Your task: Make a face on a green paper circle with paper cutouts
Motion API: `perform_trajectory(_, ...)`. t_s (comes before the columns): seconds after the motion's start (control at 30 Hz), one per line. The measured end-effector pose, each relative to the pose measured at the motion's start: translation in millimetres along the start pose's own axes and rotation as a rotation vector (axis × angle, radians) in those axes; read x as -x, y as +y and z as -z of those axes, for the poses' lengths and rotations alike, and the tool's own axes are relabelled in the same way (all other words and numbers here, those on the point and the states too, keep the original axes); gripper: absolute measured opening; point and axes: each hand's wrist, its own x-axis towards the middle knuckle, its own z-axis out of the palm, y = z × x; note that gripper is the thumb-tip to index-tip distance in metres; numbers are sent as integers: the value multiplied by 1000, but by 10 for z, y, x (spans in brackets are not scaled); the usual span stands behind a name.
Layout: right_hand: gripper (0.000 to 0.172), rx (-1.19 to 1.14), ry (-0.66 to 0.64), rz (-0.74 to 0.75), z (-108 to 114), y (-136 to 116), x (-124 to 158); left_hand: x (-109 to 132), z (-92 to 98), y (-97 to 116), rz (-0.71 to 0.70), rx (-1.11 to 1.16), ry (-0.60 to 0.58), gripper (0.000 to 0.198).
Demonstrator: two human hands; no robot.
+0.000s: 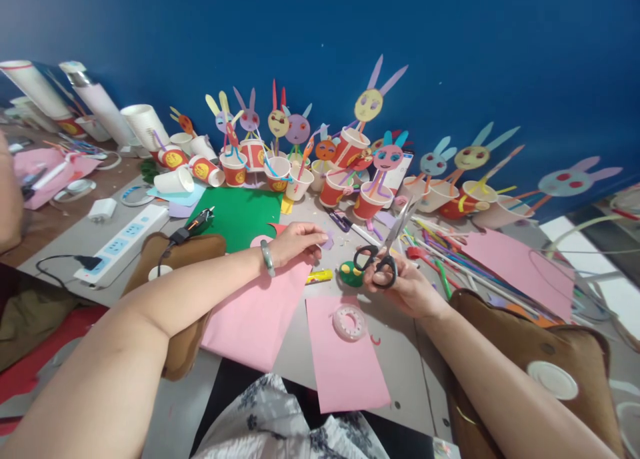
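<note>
My left hand (295, 243) is over the middle of the table, thumb and fingers pinched together at the edge of a small purple paper piece (328, 241). My right hand (410, 289) grips a pair of black-handled scissors (397, 229) by the finger loops, blades pointing up and away from me. Just left of the right hand lies a green paper oval (350, 276) with yellow spots. Between the hands is a yellow tube (319, 277), perhaps a glue stick. Pink paper (255, 312) spreads under my left forearm.
Paper cups with rabbit-faced figures (369, 105) line the blue wall. Nearer are a pink rectangle (345, 379) bearing a ring-shaped roll (336, 323), and a green sheet (240, 212). A power strip (123, 242) lies left; coloured sticks (470, 259) and a brown cushion (500, 339) lie right.
</note>
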Motion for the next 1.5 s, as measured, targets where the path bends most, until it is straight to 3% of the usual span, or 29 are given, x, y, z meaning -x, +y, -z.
perform_trajectory(0.2, 47, -85, 120, 39, -25, 24, -29, -24, 13, -3, 9, 46, 39, 13)
perform_trajectory(0.53, 46, -65, 135, -58, 50, 94, -45, -58, 25, 16, 27, 108, 50, 18)
perform_trajectory(0.73, 43, -81, 119, -28, 53, 118, -33, -35, 38, 32, 15, 92, 54, 28)
perform_trajectory(0.9, 44, -67, 162, -20, -3, 126, -54, -26, 27, 28, -28, 59, -38, 29)
perform_trajectory(1.03, 46, 86, 147, -63, -27, 167, -44, 47, -56, 47, -47, 72, -203, 32)
perform_trajectory(1.13, 48, 210, 137, -73, -64, 193, -13, 110, -123, 76, -58, 83, -236, 32)
perform_trajectory(1.3, 33, 510, 205, 174, -114, 154, -1, 168, -180, 118, -73, 115, -204, 36)
perform_trajectory(1.4, 27, 687, 119, 311, -131, 101, -12, 191, -204, 125, -89, 95, -247, 36)
perform_trajectory(1.5, 22, 662, -26, 282, -137, 75, -14, 201, -216, 118, -108, 96, -259, 35)
